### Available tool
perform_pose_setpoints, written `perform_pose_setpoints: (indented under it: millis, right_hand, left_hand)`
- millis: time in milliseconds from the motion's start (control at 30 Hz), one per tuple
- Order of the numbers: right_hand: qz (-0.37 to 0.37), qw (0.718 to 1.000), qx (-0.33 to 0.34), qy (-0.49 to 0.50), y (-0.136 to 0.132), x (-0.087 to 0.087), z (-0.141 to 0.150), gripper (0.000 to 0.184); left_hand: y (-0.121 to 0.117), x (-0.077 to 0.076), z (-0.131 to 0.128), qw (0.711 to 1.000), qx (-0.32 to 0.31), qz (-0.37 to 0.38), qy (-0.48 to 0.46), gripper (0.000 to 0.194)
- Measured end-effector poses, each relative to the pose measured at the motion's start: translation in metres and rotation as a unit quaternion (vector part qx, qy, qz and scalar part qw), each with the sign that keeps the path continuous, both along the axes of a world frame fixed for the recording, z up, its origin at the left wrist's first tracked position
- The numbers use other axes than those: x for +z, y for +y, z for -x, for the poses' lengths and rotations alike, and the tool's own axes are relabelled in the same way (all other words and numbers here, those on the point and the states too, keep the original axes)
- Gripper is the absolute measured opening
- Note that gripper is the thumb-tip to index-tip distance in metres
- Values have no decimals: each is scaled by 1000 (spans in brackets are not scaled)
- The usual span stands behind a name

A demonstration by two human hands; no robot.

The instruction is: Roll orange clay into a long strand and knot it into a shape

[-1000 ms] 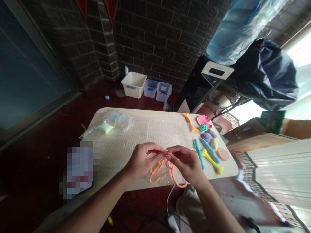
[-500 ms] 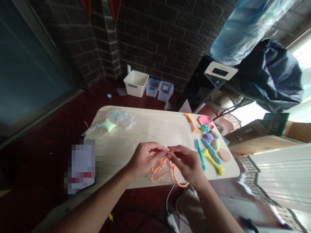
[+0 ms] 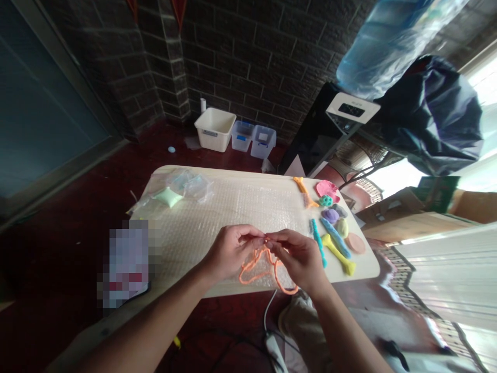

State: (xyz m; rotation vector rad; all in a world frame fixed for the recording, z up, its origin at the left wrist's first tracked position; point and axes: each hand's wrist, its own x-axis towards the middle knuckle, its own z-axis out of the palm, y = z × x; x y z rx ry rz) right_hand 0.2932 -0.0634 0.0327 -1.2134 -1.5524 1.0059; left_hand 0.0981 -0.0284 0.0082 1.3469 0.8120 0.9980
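Over the near edge of the table, my left hand [image 3: 236,248] and my right hand [image 3: 297,256] meet fingertip to fingertip. Both pinch a thin orange clay strand [image 3: 286,291], which looks soft and rope-like. Its loose loops hang below my fingers against bubble wrap [image 3: 248,207] spread on the table. The exact bit between the fingertips is mostly hidden by them. To the right of my right hand lie a teal twisted clay stick [image 3: 318,242], a blue clay roll [image 3: 336,237] and a yellow bone-shaped clay piece [image 3: 339,255].
Further right on the table [image 3: 365,264] are an orange bone shape [image 3: 305,192], a pink piece [image 3: 327,191], a green openwork ball [image 3: 325,200] and a purple lump [image 3: 330,216]. A pale green packet [image 3: 168,197] lies far left. Bins [image 3: 215,129] stand by the wall; cables [image 3: 233,339] run below.
My fingertips have drawn closer together on the orange strand. The whole view has shifted slightly, and the things on the table look unmoved.
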Motion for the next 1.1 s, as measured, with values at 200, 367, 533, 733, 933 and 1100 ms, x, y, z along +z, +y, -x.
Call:
perform_pose_setpoints:
  millis: [200, 367, 533, 733, 933, 1100]
  right_hand:
    - [-22, 999, -38, -15, 0, 2, -2, 11]
    - [4, 999, -3, 43, -1, 5, 1, 21]
    - [-50, 996, -9, -73, -1, 3, -2, 10]
    - [-18, 998, -56, -16, -2, 2, -4, 11]
    - [-2, 999, -31, -24, -6, 5, -2, 15]
    - [-22, 996, -85, -15, -7, 16, -4, 13]
  left_hand:
    - [0, -1, -3, 997, -38, 57, -41, 32]
    - [3, -1, 0, 999, -38, 28, -11, 20]
    - [1, -6, -1, 999, -33, 4, 10, 24]
    - [3, -5, -1, 998, -55, -3, 12, 25]
    - [1, 13, 7, 991, 19, -121, 62, 20]
    - [7, 10, 13, 984, 16, -129, 125, 31]
